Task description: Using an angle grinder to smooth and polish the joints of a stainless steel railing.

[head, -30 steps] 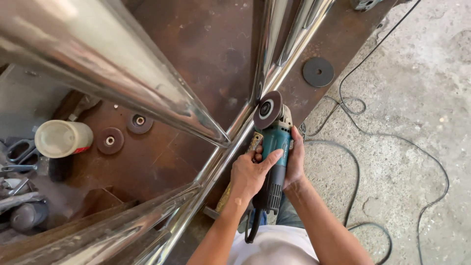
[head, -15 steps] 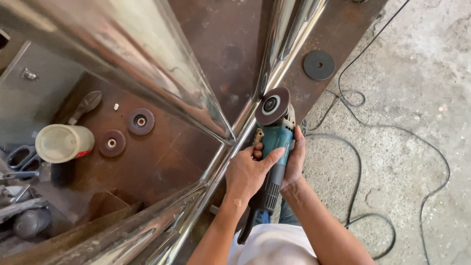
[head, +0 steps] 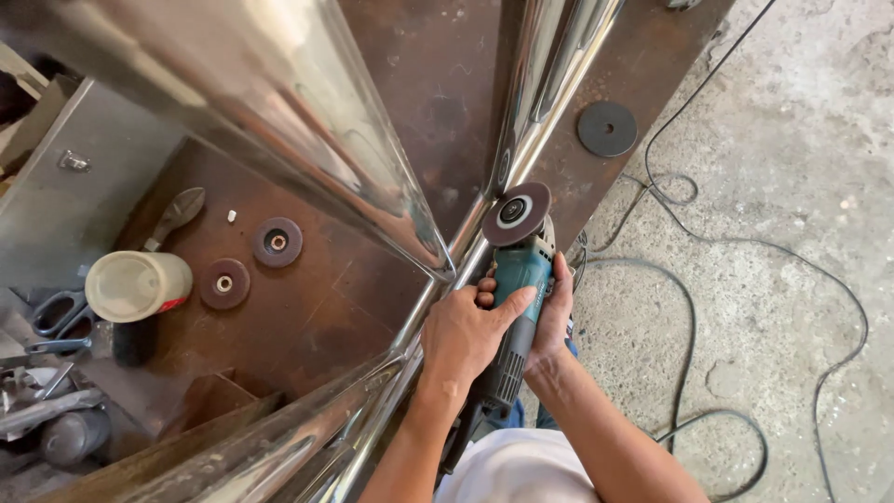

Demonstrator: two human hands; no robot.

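The teal angle grinder [head: 518,284] sits at the edge of the rusty steel worktop [head: 410,93], its dark disc [head: 515,213] against the polished steel tube [head: 521,140]. The left hand [head: 466,333] is wrapped over the grinder's body and the right hand [head: 556,312] clasps its far side. A black cable [head: 745,247] loops across the concrete floor [head: 792,140]; two spare discs [head: 251,263] and a pale tub [head: 137,285] lie on the worktop, well apart to the left

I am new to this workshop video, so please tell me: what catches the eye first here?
The shiny steel tubes crossing the upper left stand out first. Below them, at centre, the left hand and right hand hold a teal grinder, its dark disc against the steel. A black cable loops over the concrete floor at right.
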